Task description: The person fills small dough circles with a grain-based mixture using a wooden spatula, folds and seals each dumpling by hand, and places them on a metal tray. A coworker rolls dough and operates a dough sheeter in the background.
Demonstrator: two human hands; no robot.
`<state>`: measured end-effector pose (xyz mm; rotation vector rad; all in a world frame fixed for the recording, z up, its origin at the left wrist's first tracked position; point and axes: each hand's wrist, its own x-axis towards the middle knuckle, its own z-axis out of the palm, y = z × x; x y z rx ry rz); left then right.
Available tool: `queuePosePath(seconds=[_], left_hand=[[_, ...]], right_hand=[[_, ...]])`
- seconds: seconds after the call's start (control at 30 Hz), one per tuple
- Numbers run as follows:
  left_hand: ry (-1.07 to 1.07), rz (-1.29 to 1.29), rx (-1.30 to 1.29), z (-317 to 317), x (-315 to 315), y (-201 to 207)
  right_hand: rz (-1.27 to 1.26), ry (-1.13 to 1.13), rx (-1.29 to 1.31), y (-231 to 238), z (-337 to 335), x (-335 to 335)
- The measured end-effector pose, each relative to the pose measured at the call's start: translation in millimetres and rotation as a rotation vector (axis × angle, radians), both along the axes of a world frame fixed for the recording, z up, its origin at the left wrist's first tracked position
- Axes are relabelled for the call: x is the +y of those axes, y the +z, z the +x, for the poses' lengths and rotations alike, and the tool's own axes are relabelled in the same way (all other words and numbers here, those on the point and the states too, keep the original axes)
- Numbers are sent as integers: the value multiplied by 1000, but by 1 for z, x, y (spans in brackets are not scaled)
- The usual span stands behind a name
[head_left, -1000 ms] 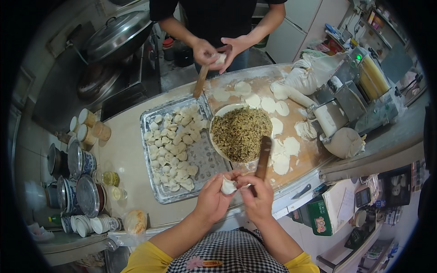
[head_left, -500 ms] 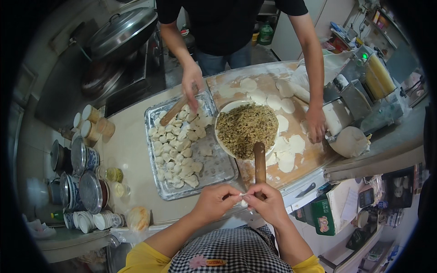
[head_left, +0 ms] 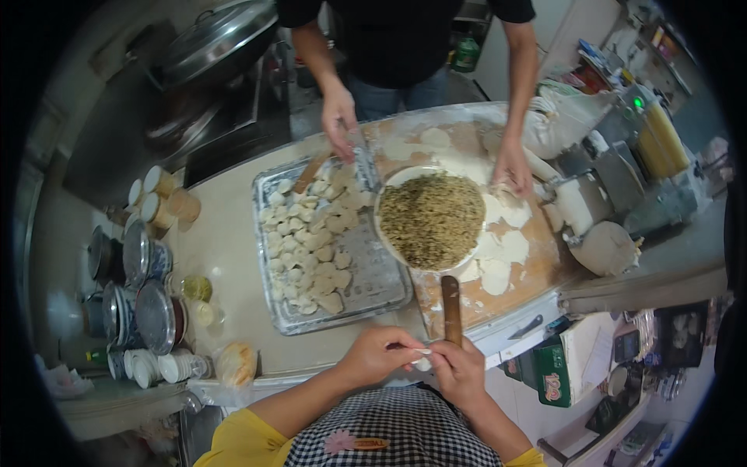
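My left hand [head_left: 381, 355] and my right hand [head_left: 461, 372] meet close to my apron, fingertips pinching the edge of a small white dumpling [head_left: 422, 363] between them. My right hand also keeps a flat wooden filling stick [head_left: 451, 310] in its grip, pointing up toward the bowl. That white bowl [head_left: 398, 177] is heaped with chopped green-brown filling [head_left: 430, 222]. To its left, a floured metal tray [head_left: 375, 289] carries many finished dumplings [head_left: 311, 268]. Round dough wrappers [head_left: 496, 276] lie on the wooden board [head_left: 537, 261] at the bowl's right.
Across the counter a person in black has one hand [head_left: 340, 121] above the tray's far edge and the other [head_left: 513, 171] at the wrappers. A second wooden stick [head_left: 310, 173] rests on the tray. A dough machine [head_left: 607, 187] stands right; jars and lidded pots [head_left: 156, 315] line the left.
The other person's hand has let go of the second wooden stick and lifted away from the tray. Their other hand has moved left to the wrappers beside the bowl. My hands keep pinching the dumpling.
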<state>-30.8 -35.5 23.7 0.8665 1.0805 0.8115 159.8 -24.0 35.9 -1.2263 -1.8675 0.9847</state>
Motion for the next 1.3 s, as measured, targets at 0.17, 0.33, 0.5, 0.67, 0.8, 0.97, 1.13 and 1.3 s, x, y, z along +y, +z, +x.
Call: queuePosePath(seconds=[0.17,0.33,0.5,0.67,0.8,0.97,1.13,1.3], left_hand=[[39,-7,111,-6,-7,-14],[-30,356,777,-50,14,-40],[-44,418,1160,-85,20,-34],[35,338,683,-73,28,-34],[68,143,377,-58,29,-42],[90,53,111,-37,38,-41],[271,-28,-416,-5,44,-30],[358,-260,-510,-23,46,-52]], right_hand=[[-35,42,20,-19,-8,0],[-82,-124,-231,-58,15,44],[81,-598,-490,-106,79,118],[10,-628,-480,-114,102,135],[-81,-520,-368,-79,96,130],[-125,-286,-212,2,60,109],[-367,-29,111,25,6,83],[-133,83,42,8,-29,81]])
